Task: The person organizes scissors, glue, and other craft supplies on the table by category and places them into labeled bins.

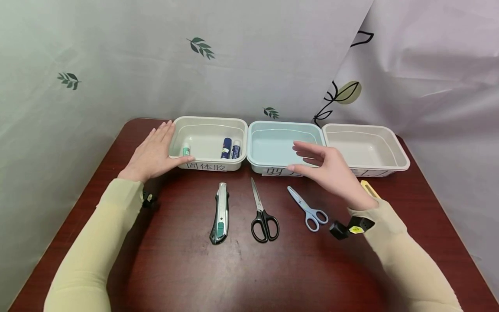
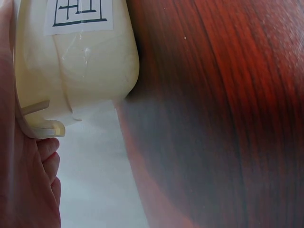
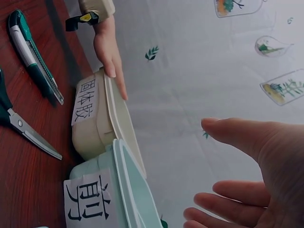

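My left hand (image 1: 153, 151) rests with straight, spread fingers over the left corner of a cream bin (image 1: 210, 128), thumb along its front rim. Inside that bin lie a green-and-white glue stick (image 1: 186, 150) and two dark blue glue sticks (image 1: 226, 148). Over the front edge of a light blue bin (image 1: 286, 130) hovers my right hand (image 1: 331, 171), its fingers relaxed and apart from the thumb, holding nothing. On the table below are black-handled scissors (image 1: 262, 214) and light blue scissors (image 1: 306, 208). A green-and-grey box cutter (image 1: 221, 212) lies left of them.
A second cream bin (image 1: 351, 135) adjoins the blue one on the right, its label partly hidden by my right hand. Near my right wrist, a yellow cutter (image 1: 368, 189) is partly covered. A patterned curtain (image 1: 234, 65) hangs behind the dark red table (image 1: 175, 268).
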